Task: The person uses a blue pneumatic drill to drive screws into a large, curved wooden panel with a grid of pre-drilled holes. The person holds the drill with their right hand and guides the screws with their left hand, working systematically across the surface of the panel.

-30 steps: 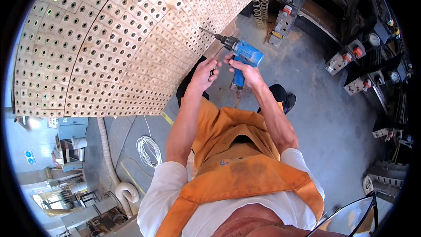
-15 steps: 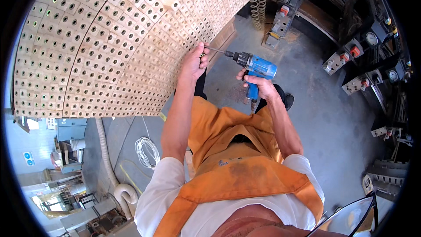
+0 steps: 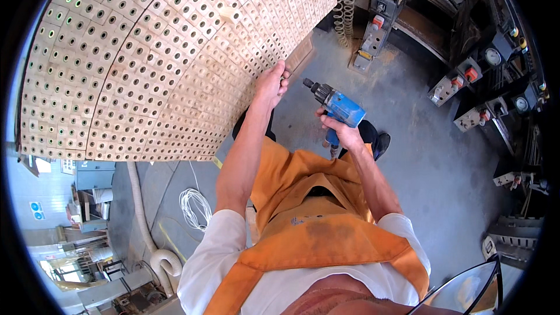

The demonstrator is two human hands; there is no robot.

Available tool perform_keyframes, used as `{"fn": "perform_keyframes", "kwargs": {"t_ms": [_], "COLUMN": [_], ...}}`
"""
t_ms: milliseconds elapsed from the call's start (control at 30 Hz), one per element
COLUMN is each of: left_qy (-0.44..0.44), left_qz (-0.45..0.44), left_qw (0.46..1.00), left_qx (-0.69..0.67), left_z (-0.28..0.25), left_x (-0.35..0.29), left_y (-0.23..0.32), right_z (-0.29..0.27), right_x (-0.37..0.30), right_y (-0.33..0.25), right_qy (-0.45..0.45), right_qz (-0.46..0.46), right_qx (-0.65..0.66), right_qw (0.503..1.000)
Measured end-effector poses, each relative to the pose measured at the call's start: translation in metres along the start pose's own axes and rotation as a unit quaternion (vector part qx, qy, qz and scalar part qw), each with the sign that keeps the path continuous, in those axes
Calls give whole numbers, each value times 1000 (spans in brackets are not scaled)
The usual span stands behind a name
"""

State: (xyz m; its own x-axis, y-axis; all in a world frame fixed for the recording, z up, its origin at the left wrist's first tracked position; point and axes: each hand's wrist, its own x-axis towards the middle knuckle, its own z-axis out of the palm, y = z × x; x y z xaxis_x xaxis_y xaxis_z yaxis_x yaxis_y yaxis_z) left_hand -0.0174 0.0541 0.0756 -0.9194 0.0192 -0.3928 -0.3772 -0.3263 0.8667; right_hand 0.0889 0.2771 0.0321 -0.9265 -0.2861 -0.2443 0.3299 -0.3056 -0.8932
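Note:
My right hand is wrapped round the grip of a blue and black air drill, with a hose fitting at the base of its handle. The drill's chuck end points up and left, toward my other hand, and stops short of it. My left hand is closed, fingertips pinched together, beside the right lower edge of a big wooden panel. Something small and dark shows between those fingers, too small to name. Rows of round holes cover the panel; many, mostly on its left, have dark metal-rimmed inserts.
A small wooden block lies on the panel. Machines with gauges and red switches line the right side. A coiled air hose hangs at the top. White cable and a ribbed duct lie on the floor at left.
The drill has drawn back slightly and tilted its nose upward; the long thin bit seen reaching my left hand no longer shows clearly. My left hand has shifted a little right.

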Motion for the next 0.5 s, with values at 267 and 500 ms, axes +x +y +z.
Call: {"fn": "perform_keyframes", "kwargs": {"t_ms": [267, 500], "left_qy": [-66, -77], "left_qz": [53, 49], "left_qw": [983, 970], "left_qx": [-161, -224], "left_z": [16, 14], "left_x": [44, 60], "left_y": [31, 35], "right_z": [18, 25], "right_x": [44, 76], "right_y": [-38, -54], "right_qy": [7, 10], "right_qz": [-38, -45], "right_qx": [170, 147], "right_qw": [985, 988]}}
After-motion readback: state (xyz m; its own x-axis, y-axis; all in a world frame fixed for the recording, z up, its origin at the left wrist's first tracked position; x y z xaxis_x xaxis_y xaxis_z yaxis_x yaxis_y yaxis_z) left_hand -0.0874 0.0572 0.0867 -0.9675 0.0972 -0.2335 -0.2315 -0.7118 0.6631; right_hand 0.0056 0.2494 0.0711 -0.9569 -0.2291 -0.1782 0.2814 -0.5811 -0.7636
